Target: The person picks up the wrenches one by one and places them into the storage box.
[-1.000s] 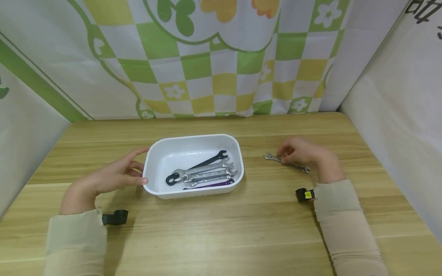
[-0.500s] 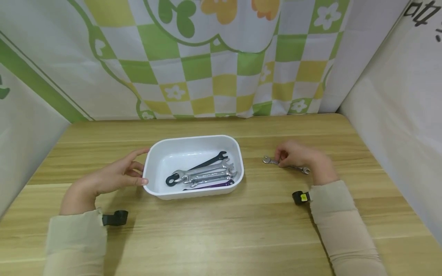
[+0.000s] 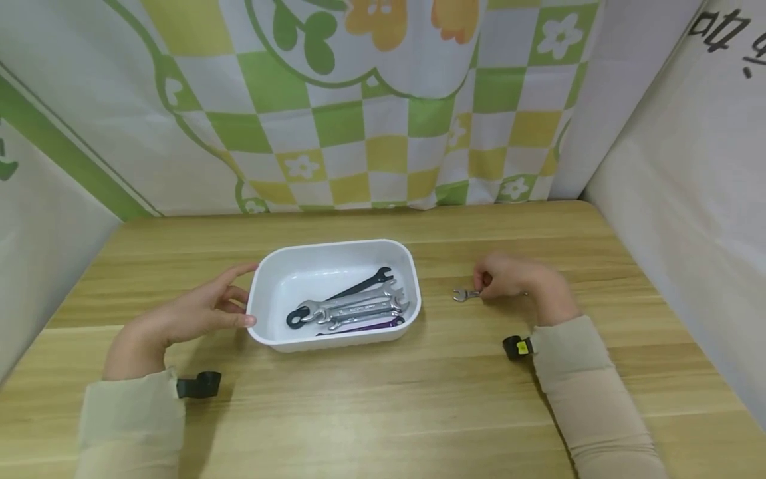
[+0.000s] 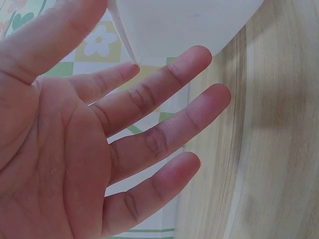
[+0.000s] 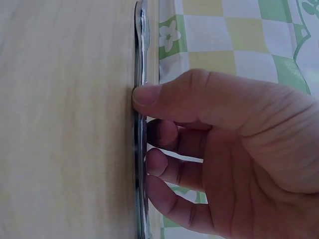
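A white plastic bin (image 3: 335, 343) holds several wrenches: a black one (image 3: 366, 283), silver ones (image 3: 359, 309) and a purple one (image 3: 378, 325) nearest its front wall. My left hand (image 3: 194, 309) is at the bin's left end, thumb and index fingertip at the rim. In the left wrist view its other fingers (image 4: 164, 132) spread out fairly straight. Right of the bin, my right hand (image 3: 509, 277) pinches a small silver open-end wrench (image 3: 462, 295). The right wrist view has the thumb laid over this wrench (image 5: 141, 59), with curled fingertips along its side; the hand covers its middle.
The wooden table (image 3: 371, 406) runs back to a green, yellow and white checked curtain (image 3: 341, 126). White cloth walls (image 3: 688, 219) rise on both sides. A black wrist camera (image 3: 516, 346) sticks out from each sleeve.
My right hand has come a little left and nearer to me, and the wrench in it has turned to lie straighter across the table. The left hand and bin hold their places.
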Available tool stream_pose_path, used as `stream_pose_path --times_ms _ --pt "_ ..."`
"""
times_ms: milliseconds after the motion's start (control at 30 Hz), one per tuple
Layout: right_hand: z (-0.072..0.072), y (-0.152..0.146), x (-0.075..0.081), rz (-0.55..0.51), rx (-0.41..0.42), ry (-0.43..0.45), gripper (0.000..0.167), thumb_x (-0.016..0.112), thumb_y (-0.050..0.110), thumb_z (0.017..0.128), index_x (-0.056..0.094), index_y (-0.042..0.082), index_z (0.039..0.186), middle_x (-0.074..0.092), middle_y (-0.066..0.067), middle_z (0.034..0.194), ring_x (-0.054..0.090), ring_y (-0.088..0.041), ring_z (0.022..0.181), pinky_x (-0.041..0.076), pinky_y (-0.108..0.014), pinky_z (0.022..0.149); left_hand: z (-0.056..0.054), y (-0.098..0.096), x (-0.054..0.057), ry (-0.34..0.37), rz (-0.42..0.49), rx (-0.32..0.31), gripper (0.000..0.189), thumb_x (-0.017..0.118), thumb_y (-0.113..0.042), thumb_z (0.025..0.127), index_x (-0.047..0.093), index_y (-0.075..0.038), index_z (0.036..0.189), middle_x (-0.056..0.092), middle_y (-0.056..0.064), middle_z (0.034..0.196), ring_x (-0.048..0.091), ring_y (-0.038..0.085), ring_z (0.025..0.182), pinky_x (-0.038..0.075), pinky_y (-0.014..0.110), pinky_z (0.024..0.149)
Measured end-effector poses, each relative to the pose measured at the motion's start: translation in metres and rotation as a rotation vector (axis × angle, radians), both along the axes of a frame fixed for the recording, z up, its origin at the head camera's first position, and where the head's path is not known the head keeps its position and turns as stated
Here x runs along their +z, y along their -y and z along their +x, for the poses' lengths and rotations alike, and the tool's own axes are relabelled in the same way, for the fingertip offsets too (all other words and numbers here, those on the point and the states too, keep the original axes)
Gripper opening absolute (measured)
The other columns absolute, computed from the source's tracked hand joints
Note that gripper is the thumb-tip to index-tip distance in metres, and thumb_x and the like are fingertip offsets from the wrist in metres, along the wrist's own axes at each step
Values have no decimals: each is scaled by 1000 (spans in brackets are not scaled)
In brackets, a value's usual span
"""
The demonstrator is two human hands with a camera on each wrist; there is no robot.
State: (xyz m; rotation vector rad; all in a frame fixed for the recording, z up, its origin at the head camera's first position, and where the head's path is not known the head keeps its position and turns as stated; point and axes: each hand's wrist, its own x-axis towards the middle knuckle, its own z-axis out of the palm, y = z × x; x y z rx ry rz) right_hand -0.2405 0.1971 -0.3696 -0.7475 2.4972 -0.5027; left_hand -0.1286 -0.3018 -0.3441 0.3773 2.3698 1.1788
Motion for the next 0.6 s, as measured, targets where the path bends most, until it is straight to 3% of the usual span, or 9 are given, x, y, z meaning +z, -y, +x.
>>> stream_pose_path --times_ms 200,600 --pt "0 1 -1 -7 -2 19 16 65 -1 79 58 13 77 52 -1 76 48 -14 71 40 -28 66 0 0 0 -3 23 -8 94 68 -16 94 1 -11 160 61 26 127 68 21 105 49 51 92" --pt "1 0 -1 -103 57 83 15 60 -7 78 59 7 79 51 1 74 47 -13 70 40 -26 66 0 1 -1 -3 24 -16 92 68 -15 94 2 -10 159 61 26 126 67 21 106 49 50 92"
